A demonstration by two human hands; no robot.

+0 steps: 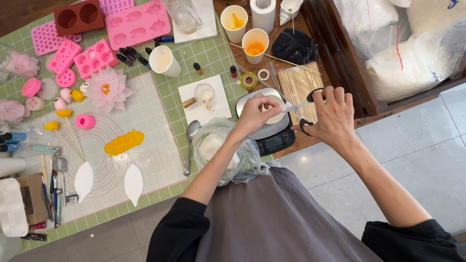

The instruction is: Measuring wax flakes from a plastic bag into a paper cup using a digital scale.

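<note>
**Scissors at the scale**

On the far left of the bench (204,53) lie pink molds (138,23) and a brown mold (79,17). Below them sits a pink flower (108,88), with small pink and yellow shapes beside it. A yellow lump (124,142) lies on a clear round-lined mat (150,145). Two white leaf shapes (133,183) lie near the front edge of the mat.

In the middle, a white cup (164,61) stands on the green mat. A spoon (189,145) lies next to a clear bag (221,150) with something white in it. The left arm reaches over this bag.

The left hand (256,114) is closed in a pinch on something small over a white bowl (275,112). I cannot tell what the small thing is. The bowl sits on a black scale (276,140).

Behind the scale stand two paper cups (255,44) with orange stuff inside, and a pile of wood sticks (298,85) lies to the right of the scale.

The right hand (332,114) grips black scissors (303,107). Its fingers are through the handles. The blades point left, toward the pinching left hand, right over the bowl.

On the far right, big bags (412,63) of white stuff rest on a wood shelf.
</note>
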